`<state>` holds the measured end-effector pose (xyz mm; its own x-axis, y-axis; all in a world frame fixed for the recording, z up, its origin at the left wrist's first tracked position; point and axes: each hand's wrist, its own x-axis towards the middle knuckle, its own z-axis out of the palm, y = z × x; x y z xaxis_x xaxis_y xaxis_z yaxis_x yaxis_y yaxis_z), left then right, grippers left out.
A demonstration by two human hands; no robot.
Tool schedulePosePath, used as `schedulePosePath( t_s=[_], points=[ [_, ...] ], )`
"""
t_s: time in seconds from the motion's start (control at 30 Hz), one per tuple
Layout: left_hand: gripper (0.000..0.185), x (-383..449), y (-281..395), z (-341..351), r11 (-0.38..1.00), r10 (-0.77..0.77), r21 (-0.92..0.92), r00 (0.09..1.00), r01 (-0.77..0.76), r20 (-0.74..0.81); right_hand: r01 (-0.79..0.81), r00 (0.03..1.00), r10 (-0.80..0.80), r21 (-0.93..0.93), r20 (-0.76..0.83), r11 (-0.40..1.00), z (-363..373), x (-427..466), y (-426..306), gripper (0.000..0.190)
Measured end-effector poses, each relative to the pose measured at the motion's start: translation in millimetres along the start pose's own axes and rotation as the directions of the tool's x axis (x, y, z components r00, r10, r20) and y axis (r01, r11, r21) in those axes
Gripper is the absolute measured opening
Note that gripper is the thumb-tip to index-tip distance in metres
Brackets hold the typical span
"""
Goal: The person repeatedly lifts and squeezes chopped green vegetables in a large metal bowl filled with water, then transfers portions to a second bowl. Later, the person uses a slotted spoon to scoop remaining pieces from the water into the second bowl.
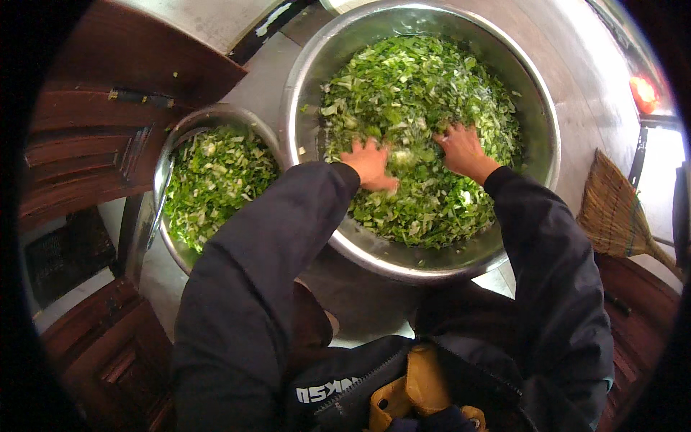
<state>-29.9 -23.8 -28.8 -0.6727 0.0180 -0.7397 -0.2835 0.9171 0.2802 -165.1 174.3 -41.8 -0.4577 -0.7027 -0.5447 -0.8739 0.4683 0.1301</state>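
Chopped leafy greens (pixel 415 81) float in water in a large round metal basin (pixel 372 259). My left hand (pixel 371 164) lies on the greens at the left of the basin's middle, its fingers spread and nothing gripped. To the right, my right hand (pixel 463 150) presses into the same greens; its fingertips are partly hidden among the leaves, so whether it grips any cannot be told. At the left stands a smaller metal basin (pixel 259 121), heaped with more chopped greens (pixel 216 178).
A metal utensil handle (pixel 160 202) leans over the small basin's left rim. Dark red wooden doors (pixel 92 140) border the left side. A straw broom (pixel 612 208) lies at the right, near another wooden panel (pixel 637 313). Pale tiles (pixel 259 75) cover the floor.
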Motion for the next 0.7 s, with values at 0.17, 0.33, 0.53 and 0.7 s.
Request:
schedulePosePath(
  t_s=[0.17, 0.33, 0.53, 0.7],
  points=[
    [0.068, 17, -19, -40, 0.905, 0.422, -0.112, 0.901, -0.411, 0.105, 0.186, 0.882, -0.251, 0.195, 0.399, 0.963, -50, 12, 12, 0.04],
    [0.03, 31, -21, -95, 0.957, 0.147, -0.074, 0.693, -0.279, -0.706, 0.322, 0.946, -0.303, 0.241, -0.114, 0.915, -107, 53, 40, 0.037],
    [0.096, 58, -23, -107, 0.876, -0.181, -0.479, 0.881, -0.057, -0.436, 0.055, 0.859, -0.002, 0.089, -0.512, 0.994, -96, 117, 39, 0.059],
    [0.118, 77, -35, -77, 0.919, -0.088, -0.394, 0.987, 0.027, -0.137, -0.044, 0.99, 0.055, 0.087, -0.131, 0.995, -72, 117, 64, 0.072]
  ],
)
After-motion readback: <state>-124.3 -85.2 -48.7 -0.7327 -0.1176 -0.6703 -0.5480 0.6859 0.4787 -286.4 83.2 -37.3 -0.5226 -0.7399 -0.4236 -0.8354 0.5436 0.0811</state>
